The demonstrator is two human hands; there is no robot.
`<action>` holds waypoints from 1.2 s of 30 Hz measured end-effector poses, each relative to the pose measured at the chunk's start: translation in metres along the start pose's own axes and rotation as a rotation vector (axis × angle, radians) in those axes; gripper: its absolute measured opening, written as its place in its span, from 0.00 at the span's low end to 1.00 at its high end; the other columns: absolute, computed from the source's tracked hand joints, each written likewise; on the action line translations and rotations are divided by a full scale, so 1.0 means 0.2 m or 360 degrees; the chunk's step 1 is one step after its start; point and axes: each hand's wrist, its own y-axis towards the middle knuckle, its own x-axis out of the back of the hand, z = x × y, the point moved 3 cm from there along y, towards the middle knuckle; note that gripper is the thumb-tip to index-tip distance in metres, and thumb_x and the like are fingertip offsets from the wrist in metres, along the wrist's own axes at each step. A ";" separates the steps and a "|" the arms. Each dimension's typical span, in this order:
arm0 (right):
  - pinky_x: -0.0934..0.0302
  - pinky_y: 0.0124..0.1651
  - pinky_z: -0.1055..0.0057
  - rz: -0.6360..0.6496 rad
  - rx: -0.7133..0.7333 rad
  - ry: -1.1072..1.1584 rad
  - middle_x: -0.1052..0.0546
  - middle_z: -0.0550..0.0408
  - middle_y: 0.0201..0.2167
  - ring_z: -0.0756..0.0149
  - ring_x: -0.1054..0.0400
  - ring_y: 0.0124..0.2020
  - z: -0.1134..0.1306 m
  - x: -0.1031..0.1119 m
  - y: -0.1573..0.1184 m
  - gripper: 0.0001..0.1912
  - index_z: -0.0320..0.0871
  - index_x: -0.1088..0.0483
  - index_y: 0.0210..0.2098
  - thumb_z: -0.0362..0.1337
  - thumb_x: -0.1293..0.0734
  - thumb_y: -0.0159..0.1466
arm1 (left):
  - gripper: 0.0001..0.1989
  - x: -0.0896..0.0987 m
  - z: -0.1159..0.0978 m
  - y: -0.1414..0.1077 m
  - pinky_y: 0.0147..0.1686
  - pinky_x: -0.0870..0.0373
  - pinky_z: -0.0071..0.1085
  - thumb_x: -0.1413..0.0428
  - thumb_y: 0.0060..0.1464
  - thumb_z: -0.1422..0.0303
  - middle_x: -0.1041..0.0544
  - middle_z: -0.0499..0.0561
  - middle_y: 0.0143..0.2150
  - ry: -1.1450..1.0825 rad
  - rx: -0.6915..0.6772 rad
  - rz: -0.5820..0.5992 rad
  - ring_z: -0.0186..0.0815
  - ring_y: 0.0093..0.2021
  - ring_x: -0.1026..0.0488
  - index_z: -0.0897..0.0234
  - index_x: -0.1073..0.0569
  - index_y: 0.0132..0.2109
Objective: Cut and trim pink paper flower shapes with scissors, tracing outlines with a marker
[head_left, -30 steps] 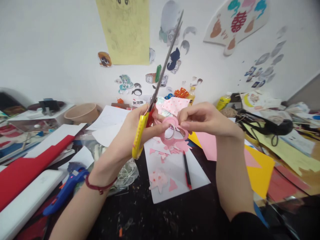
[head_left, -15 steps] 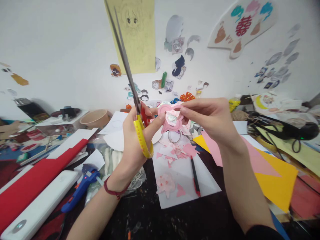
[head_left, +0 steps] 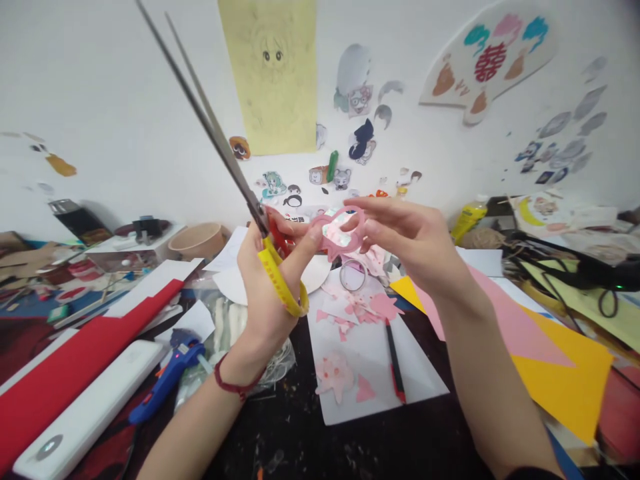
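My left hand (head_left: 273, 290) is closed, with its thumb and fingers pinching the left side of a pink paper cutout (head_left: 334, 248). The cutout is a flat outline with openings that show the things behind it. Long scissors (head_left: 227, 160) with red and yellow handles hang on the same hand, blades slightly apart and pointing up to the left. My right hand (head_left: 417, 247) is at the cutout's right side, the thumb against its rim and a finger at the opening. Just below is a round silvery ring (head_left: 353, 275). Pink paper scraps (head_left: 363, 310) lie under both hands.
White paper (head_left: 345, 400) bears a red-black pen (head_left: 395, 363) and a pale pink star shape (head_left: 334, 377). To the left lie a blue glue gun (head_left: 170, 380), a white case (head_left: 90, 413) and a red strip (head_left: 85, 360). Yellow and pink sheets (head_left: 560, 380) are right.
A pale piece seen over the cutout's middle no longer shows there, and its openings are visible. The scissors lean further left. The right fingers have spread a little.
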 end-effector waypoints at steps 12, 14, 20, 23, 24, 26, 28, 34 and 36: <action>0.30 0.27 0.73 -0.0157 0.0030 0.0038 0.18 0.53 0.32 0.73 0.30 0.23 -0.07 -0.03 0.00 0.06 0.43 0.19 0.34 0.38 0.24 0.57 | 0.15 0.01 0.05 0.02 0.39 0.29 0.28 0.34 0.52 0.70 0.27 0.45 0.36 -0.0067 0.0161 0.0013 0.27 0.32 0.30 0.60 0.36 0.33; 0.31 0.26 0.73 -0.0146 0.0018 0.0023 0.18 0.54 0.32 0.74 0.31 0.22 -0.06 -0.02 0.00 0.07 0.43 0.19 0.35 0.38 0.24 0.57 | 0.15 0.01 0.05 0.03 0.40 0.30 0.28 0.34 0.52 0.71 0.28 0.44 0.34 -0.0036 0.0134 0.0017 0.28 0.35 0.29 0.60 0.35 0.33; 0.35 0.25 0.73 -0.0180 0.0076 0.0014 0.24 0.58 0.22 0.73 0.33 0.22 -0.03 0.01 0.01 0.08 0.44 0.19 0.36 0.41 0.27 0.62 | 0.15 0.01 0.03 0.02 0.38 0.31 0.26 0.34 0.50 0.73 0.31 0.43 0.32 -0.0064 0.0162 0.0080 0.27 0.35 0.30 0.61 0.34 0.34; 0.37 0.26 0.73 -0.0341 0.0146 -0.0019 0.24 0.56 0.26 0.73 0.33 0.24 0.00 0.07 0.01 0.09 0.45 0.19 0.37 0.41 0.30 0.65 | 0.16 0.01 0.02 0.03 0.38 0.31 0.27 0.33 0.49 0.74 0.32 0.42 0.30 -0.0094 0.0183 0.0118 0.27 0.33 0.31 0.62 0.35 0.33; 0.38 0.26 0.72 -0.0393 0.0157 -0.0030 0.24 0.55 0.27 0.72 0.33 0.25 0.00 0.09 0.01 0.09 0.45 0.19 0.37 0.41 0.31 0.65 | 0.16 0.01 0.02 0.04 0.37 0.31 0.27 0.33 0.48 0.74 0.32 0.42 0.29 -0.0087 0.0209 0.0141 0.27 0.31 0.31 0.62 0.35 0.32; 0.37 0.26 0.71 -0.0458 0.0166 -0.0064 0.23 0.55 0.29 0.72 0.33 0.25 0.01 0.13 0.01 0.09 0.46 0.19 0.37 0.42 0.31 0.65 | 0.17 0.02 0.02 0.05 0.36 0.31 0.28 0.32 0.46 0.72 0.30 0.42 0.29 -0.0046 0.0294 0.0197 0.27 0.29 0.31 0.62 0.35 0.32; 0.37 0.27 0.71 -0.0427 0.0150 -0.0125 0.23 0.55 0.29 0.72 0.34 0.25 0.03 0.15 0.01 0.10 0.46 0.19 0.37 0.44 0.30 0.64 | 0.18 0.02 0.01 0.06 0.34 0.32 0.28 0.30 0.44 0.71 0.28 0.43 0.28 0.0036 0.0385 0.0270 0.29 0.29 0.30 0.62 0.34 0.32; 0.39 0.29 0.71 0.0032 -0.0114 -0.0320 0.22 0.54 0.30 0.72 0.34 0.26 0.01 0.10 -0.02 0.10 0.45 0.19 0.34 0.45 0.27 0.61 | 0.17 0.03 0.00 0.06 0.29 0.33 0.28 0.29 0.42 0.68 0.25 0.46 0.28 0.0275 0.0481 0.0487 0.31 0.28 0.29 0.62 0.32 0.30; 0.40 0.29 0.71 0.0148 -0.0145 -0.0309 0.22 0.55 0.29 0.71 0.34 0.28 0.00 0.07 -0.02 0.09 0.44 0.19 0.33 0.43 0.26 0.60 | 0.17 0.02 0.00 0.06 0.26 0.34 0.28 0.29 0.42 0.68 0.25 0.46 0.27 0.0342 0.0501 0.0572 0.31 0.26 0.30 0.62 0.32 0.29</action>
